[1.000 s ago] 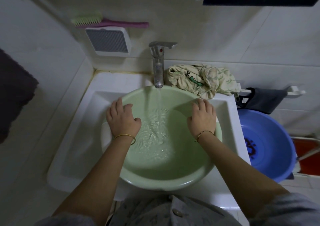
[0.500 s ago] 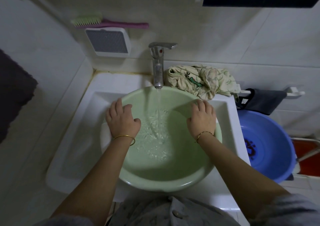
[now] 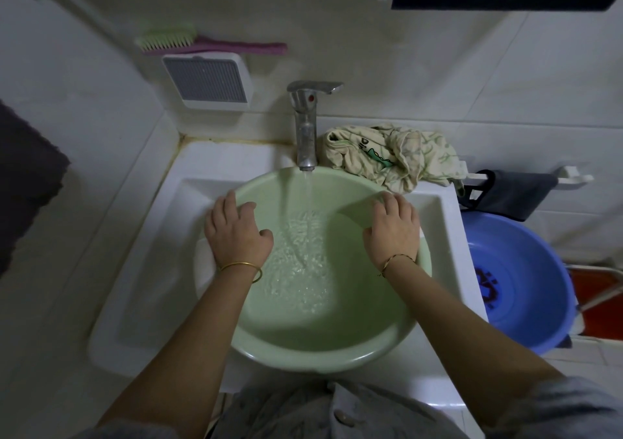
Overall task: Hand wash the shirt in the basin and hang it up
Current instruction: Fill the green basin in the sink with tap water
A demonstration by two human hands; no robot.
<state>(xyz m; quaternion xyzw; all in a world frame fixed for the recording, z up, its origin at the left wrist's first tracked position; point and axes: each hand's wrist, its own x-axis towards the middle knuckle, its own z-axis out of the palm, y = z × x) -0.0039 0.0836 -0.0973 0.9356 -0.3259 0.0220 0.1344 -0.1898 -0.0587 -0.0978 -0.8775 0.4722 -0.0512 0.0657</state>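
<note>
A pale green basin [image 3: 323, 347] sits in the white sink [image 3: 141, 270], partly filled with water. Water runs into it from the chrome tap [image 3: 306, 125]. My left hand [image 3: 236, 233] grips the basin's left rim, thumb inside. On the right rim my right hand [image 3: 394, 226] holds on the same way. A crumpled cream shirt with a green print [image 3: 391, 155] lies on the sink's back ledge, right of the tap, untouched by either hand.
A blue basin [image 3: 515, 280] stands to the right of the sink, below a dark cloth on a white rail [image 3: 512, 196]. A green and pink brush [image 3: 202, 42] lies above a white wall box [image 3: 209, 79]. A dark towel [image 3: 23, 182] hangs at the left.
Both hands stay on the basin's rims. Water keeps running and the level in the basin has risen slightly.
</note>
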